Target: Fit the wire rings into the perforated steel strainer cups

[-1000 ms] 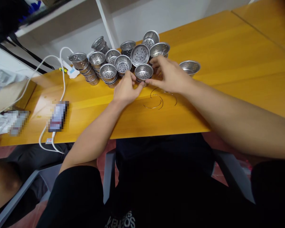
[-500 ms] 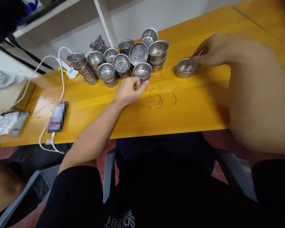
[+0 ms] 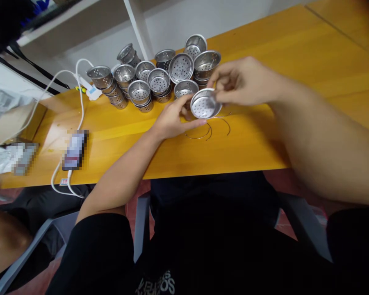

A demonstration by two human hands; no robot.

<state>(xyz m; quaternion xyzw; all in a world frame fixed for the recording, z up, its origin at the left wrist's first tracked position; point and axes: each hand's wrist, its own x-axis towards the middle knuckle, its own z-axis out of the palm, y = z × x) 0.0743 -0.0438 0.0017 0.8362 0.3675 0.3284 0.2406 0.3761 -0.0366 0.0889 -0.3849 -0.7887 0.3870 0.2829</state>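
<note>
A white shelf unit (image 3: pixel 137 30) stands behind the back edge of a yellow wooden table (image 3: pixel 310 49), whose right end runs out of view. Along that back edge, left of the middle, crowd stacks of perforated metal cups (image 3: pixel 158 82); the front ones cover much of those behind, so their number cannot be made out. In front of the group's right end, raised above the table, is a single shallow cup (image 3: pixel 205 104), tilted with its mouth towards the camera and its perforated bottom showing. The right hand (image 3: pixel 240 84) has its thumb and fingers closed in a pinch on the rim at the right; the exact grip is blurred. The left hand (image 3: pixel 175 119) is half open, thumb below the shallow cup and fingers curled at its left; whether it bears on the metal cannot be told, as the fingertips are out of sight. Thin curved wires (image 3: pixel 229 128) lie on the table between the hands and the front edge, some partly covered by the shallow cup and left thumb. Near the front edge, towards the left end, a phone (image 3: pixel 76 151) has a pixelated screen, and its white cable (image 3: pixel 80 98) droops over the edge. At far left, another person's bare limb (image 3: pixel 6 233) is cut off by the view.
</note>
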